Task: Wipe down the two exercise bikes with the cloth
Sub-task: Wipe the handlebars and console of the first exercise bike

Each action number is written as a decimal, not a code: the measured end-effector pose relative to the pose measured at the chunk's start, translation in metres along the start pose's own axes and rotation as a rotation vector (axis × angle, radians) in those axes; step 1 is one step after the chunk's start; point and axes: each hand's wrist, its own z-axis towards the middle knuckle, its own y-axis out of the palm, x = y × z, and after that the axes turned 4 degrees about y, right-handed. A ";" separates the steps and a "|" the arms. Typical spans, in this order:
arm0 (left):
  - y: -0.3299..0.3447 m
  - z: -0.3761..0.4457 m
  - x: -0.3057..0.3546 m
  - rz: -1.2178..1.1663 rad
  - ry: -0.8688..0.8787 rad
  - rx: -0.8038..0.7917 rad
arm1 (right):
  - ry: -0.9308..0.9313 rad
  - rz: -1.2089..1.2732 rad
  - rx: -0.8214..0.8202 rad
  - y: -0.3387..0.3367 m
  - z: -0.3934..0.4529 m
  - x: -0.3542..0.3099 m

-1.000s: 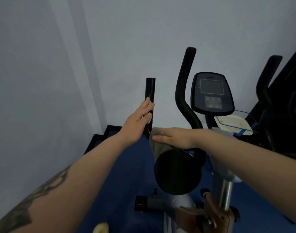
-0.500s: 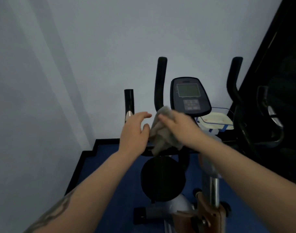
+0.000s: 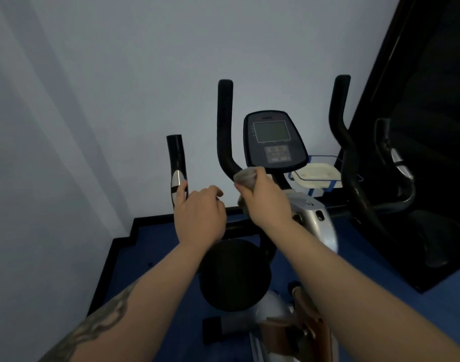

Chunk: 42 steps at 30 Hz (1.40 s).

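At the bottom of the frame two bare forearms reach forward, the left one tattooed near the lower left corner. Between them, low in the middle, sits the round black disc (image 3: 235, 275) of the silver-grey exercise bike (image 3: 316, 218), with a brown strapped pedal (image 3: 306, 333) at the bottom edge right of centre, over a blue floor (image 3: 150, 273) edged in black.

Further up, at mid-frame, the left hand (image 3: 198, 214) has loosely curled fingers; its forefinger lies against the short black side grip with a silver sensor plate (image 3: 177, 168), while the other fingers hold nothing and sit just above the black crossbar. Just to its right, the right hand (image 3: 265, 202) grips the crumpled grey cloth (image 3: 245, 177), its fingers wrapped around it and pressing it onto the base of the tall curved black left handlebar (image 3: 225, 126), right where the bar bends.

Behind the right hand, the dark oval console with a grey screen and keypad (image 3: 273, 141) tilts toward the camera. To its right a pale cream tray in a blue wire holder (image 3: 319, 175) sits just beside the curved black right handlebar (image 3: 341, 131). At the right edge a second dark bike handlebar with a silver sensor (image 3: 397, 163) stands against a black panel. A pale blue-grey wall (image 3: 119, 74) fills the upper frame.
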 end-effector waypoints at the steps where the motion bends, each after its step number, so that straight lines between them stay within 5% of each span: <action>1: 0.000 0.000 0.000 0.001 -0.004 -0.003 | -0.008 0.007 -0.002 0.000 -0.001 0.001; 6: -0.002 0.000 0.001 0.009 -0.003 -0.016 | -0.168 -0.098 -0.028 -0.005 -0.022 0.020; 10: -0.002 0.002 0.000 0.012 0.017 -0.003 | -0.094 -0.016 -0.208 -0.018 0.004 0.013; 14: -0.004 0.000 0.001 0.001 0.002 0.005 | -0.149 0.030 -0.104 -0.020 -0.031 0.032; 18: -0.002 0.000 0.001 0.006 0.009 0.010 | -0.208 0.044 -0.194 -0.032 -0.040 0.047; 22: -0.003 -0.001 0.000 0.009 -0.003 -0.009 | -0.065 0.052 -0.149 -0.022 -0.020 0.027; 28: -0.003 0.000 0.003 0.001 -0.009 -0.009 | -0.238 0.246 -0.088 -0.025 -0.063 0.045; 33: -0.004 0.000 0.002 0.015 -0.022 -0.030 | 0.006 0.207 -0.128 -0.017 -0.025 0.023; 37: -0.005 0.000 0.003 0.003 -0.028 -0.030 | -0.211 0.139 -0.077 -0.023 -0.055 0.040; 42: -0.002 0.001 0.001 0.024 -0.024 -0.030 | -0.130 0.031 -0.188 -0.030 -0.024 0.027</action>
